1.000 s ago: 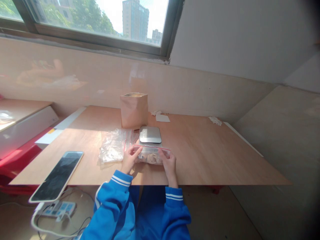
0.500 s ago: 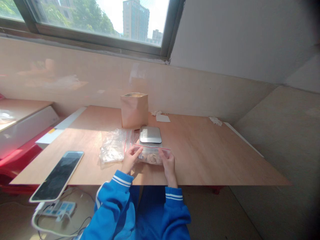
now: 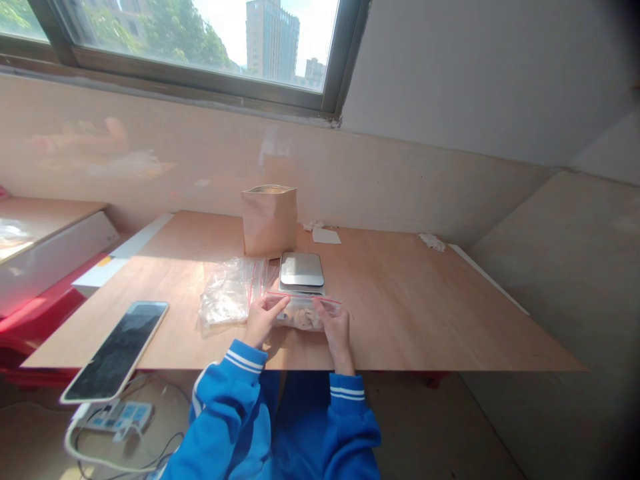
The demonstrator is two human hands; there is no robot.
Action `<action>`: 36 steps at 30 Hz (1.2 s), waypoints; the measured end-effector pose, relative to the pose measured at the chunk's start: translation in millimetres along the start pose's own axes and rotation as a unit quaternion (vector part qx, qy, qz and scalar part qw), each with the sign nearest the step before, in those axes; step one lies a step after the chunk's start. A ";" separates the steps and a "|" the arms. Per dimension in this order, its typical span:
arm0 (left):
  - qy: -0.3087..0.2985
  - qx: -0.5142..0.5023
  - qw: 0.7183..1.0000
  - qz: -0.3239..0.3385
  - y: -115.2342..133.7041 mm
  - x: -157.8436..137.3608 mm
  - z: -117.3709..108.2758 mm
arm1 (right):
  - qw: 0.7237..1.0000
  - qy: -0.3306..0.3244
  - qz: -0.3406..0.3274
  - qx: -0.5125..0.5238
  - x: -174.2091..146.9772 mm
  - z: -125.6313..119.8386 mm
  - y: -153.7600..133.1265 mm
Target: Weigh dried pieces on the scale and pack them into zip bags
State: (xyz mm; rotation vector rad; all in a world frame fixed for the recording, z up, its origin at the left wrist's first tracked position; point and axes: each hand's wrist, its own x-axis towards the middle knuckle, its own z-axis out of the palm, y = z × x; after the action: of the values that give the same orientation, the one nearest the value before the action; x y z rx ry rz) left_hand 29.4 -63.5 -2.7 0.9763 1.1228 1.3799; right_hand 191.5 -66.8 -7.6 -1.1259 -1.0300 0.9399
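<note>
A clear zip bag (image 3: 303,319) with a red-edged top and pale beige pieces inside is held between my two hands at the table's front. My left hand (image 3: 261,317) pinches the bag's upper left, thumb on the seal strip. The upper right is gripped by my right hand (image 3: 335,324), its thumb and fingers closed on the strip. Just beyond the bag sits a small kitchen scale (image 3: 301,269) with a silver plate. Left of it lies a pile of clear zip bags (image 3: 229,293). What the pieces are, I cannot make out.
Behind the scale stands an upright brown paper bag (image 3: 269,221), open at the top. A phone (image 3: 116,352) overhangs the table's front left edge, above a power strip (image 3: 117,417) with cables. A white paper (image 3: 327,236) and a crumpled tissue (image 3: 431,242) lie toward the back.
My thumbs have moved slightly inward along the bag's top strip, closer to each other. The bag stays in nearly the same place, and the other things have not moved.
</note>
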 end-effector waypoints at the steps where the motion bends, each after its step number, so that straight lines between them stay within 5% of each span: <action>1: 0.000 -0.002 1.000 0.001 0.0 0.5 -0.1 | 1.000 0.000 -0.004 -0.003 0.1 0.1 0.2; 14: -0.074 0.037 0.996 0.014 1.8 -2.9 0.7 | 0.997 -0.079 0.004 -0.019 -2.3 -4.4 -1.8; 24: -0.004 0.059 0.997 0.044 9.1 -9.6 13.4 | 0.994 -0.009 -0.069 -0.086 -0.7 1.3 1.1; 36: -0.021 0.032 0.999 0.030 7.7 -11.3 14.0 | 0.996 -0.082 -0.025 -0.006 -2.6 2.4 4.5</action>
State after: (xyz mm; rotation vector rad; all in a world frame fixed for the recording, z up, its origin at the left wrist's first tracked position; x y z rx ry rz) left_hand 42.5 -73.2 8.2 1.0873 1.1196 1.3723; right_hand 188.2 -67.9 -12.1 -1.0415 -1.1939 1.0000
